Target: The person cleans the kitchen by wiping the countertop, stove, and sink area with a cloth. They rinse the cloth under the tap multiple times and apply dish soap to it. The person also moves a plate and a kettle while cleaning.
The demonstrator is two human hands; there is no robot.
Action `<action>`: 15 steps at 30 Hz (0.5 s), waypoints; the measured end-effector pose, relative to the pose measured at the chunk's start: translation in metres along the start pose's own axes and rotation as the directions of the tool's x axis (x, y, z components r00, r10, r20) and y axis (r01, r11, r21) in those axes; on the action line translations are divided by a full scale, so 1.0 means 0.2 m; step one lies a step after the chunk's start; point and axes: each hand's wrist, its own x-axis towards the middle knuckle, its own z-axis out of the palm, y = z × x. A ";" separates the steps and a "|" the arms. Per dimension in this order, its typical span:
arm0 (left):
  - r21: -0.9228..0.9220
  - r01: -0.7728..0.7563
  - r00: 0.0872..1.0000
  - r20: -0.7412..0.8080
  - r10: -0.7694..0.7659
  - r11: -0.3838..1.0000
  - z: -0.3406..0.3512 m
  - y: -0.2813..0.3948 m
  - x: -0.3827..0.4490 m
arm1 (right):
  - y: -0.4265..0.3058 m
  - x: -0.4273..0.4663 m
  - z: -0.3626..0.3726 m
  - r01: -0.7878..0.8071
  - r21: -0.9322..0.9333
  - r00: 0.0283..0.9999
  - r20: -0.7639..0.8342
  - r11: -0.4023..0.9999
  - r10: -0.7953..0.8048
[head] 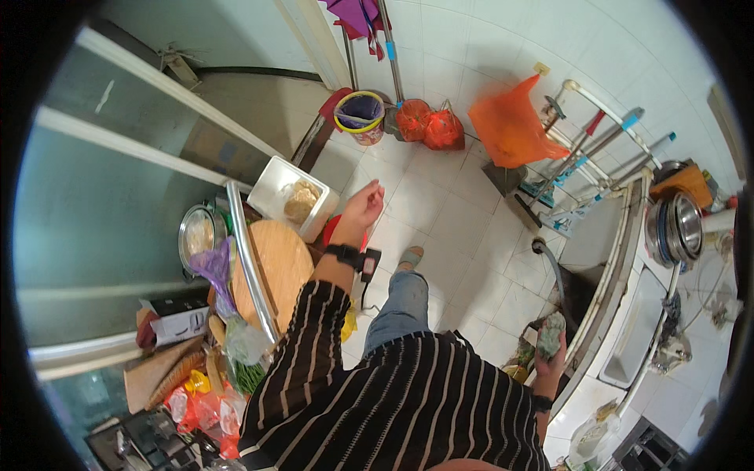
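Observation:
My left hand (365,205) is raised over the tiled floor with its fingers curled; whether anything is in it cannot be told. A black strap with a small device circles that wrist. Just left of the hand stands a white bin (285,197) with something brownish in it, and a red container (340,231) shows partly behind the forearm. At the right, my right hand (549,353) holds a grey-green wad (551,335), perhaps a cloth or scouring pad, beside the counter edge. The white sink (633,335) lies to the right of that hand.
Steel bowls (674,229) stand at the counter's far end. Mops and brooms lean by a rack (615,123) along the wall, near an orange plastic bag (512,126). A yellow-rimmed bucket (360,118) is ahead. A round wooden board (280,271) and bags of food lie at left.

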 end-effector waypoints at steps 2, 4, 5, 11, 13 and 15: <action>0.003 -0.038 0.999 -0.016 0.038 0.999 0.16 0.20 0.31 | 0.04 0.05 0.15 0.020 -0.004 0.998 -0.064 1.000 -0.020; 0.038 -0.047 0.998 0.045 0.045 0.998 0.28 0.42 0.60 | 0.08 0.07 0.36 0.030 -0.029 0.994 -0.104 0.999 -0.032; 0.028 -0.054 0.998 0.047 0.053 0.998 0.35 0.50 0.75 | 0.08 0.06 0.47 0.038 -0.060 0.989 -0.138 0.997 -0.046; -0.081 -0.039 0.994 -0.105 0.031 0.996 0.62 0.91 1.38 | 0.13 0.09 0.86 0.006 -0.113 0.985 -0.171 0.994 -0.026; -0.014 -0.016 0.999 0.052 0.016 1.000 0.37 1.02 1.45 | 0.17 0.18 0.88 -0.031 -0.113 0.977 -0.211 0.993 0.006; 0.025 0.005 0.995 -0.099 -0.002 1.000 0.32 0.67 1.49 | 0.19 0.21 0.95 -0.015 -0.104 0.964 -0.264 0.995 -0.012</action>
